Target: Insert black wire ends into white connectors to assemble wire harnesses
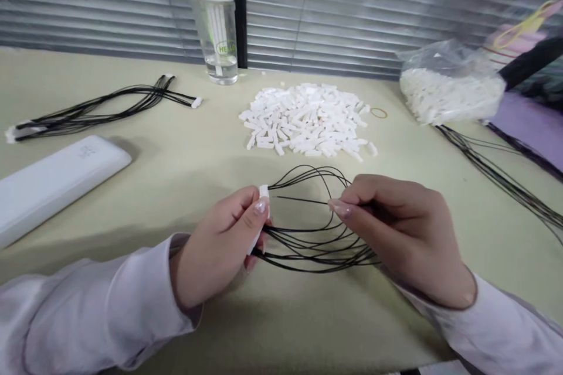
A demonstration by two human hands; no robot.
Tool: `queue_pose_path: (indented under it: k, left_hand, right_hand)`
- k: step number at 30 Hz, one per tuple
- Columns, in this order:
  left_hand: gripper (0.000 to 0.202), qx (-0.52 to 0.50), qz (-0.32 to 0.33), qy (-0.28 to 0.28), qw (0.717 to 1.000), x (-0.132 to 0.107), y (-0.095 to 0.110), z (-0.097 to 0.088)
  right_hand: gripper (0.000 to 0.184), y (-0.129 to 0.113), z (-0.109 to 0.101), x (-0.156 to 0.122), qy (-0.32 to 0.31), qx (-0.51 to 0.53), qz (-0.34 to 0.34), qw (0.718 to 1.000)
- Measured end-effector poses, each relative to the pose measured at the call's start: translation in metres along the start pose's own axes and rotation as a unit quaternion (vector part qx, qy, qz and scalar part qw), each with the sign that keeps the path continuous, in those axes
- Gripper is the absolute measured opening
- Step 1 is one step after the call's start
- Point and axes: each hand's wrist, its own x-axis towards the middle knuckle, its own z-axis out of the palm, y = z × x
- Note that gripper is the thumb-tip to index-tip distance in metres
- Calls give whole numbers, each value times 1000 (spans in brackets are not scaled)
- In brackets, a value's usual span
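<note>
My left hand (224,240) is closed on a small white plastic connector (264,191), pinched between thumb and fingers. Thin black wires (308,246) loop out from the connector and across to my right hand (404,234). My right hand pinches one black wire (299,199), whose free end points toward the connector and stops just short of it. Both hands hover low over the pale green table (176,170), near its front edge.
A heap of white connectors (308,120) lies behind the hands, with a rubber band (379,112) beside it. A plastic bag of connectors (448,91) sits at the right, loose black wires (501,179) below it. At left lie a finished wire bundle (97,106), a white case (57,179) and a clear bottle (215,23).
</note>
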Motion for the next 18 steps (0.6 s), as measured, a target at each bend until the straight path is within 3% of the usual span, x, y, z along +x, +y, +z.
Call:
queue_pose_path:
  k: [6, 18]
  left_hand:
    - [33, 0, -38, -11, 999, -3, 2, 1]
    - [33, 9, -16, -9, 1000, -2, 0, 0]
  right_hand:
    - [10, 2, 1, 0, 0, -8, -8, 1000]
    - [7, 4, -4, 2, -73, 8, -44, 996]
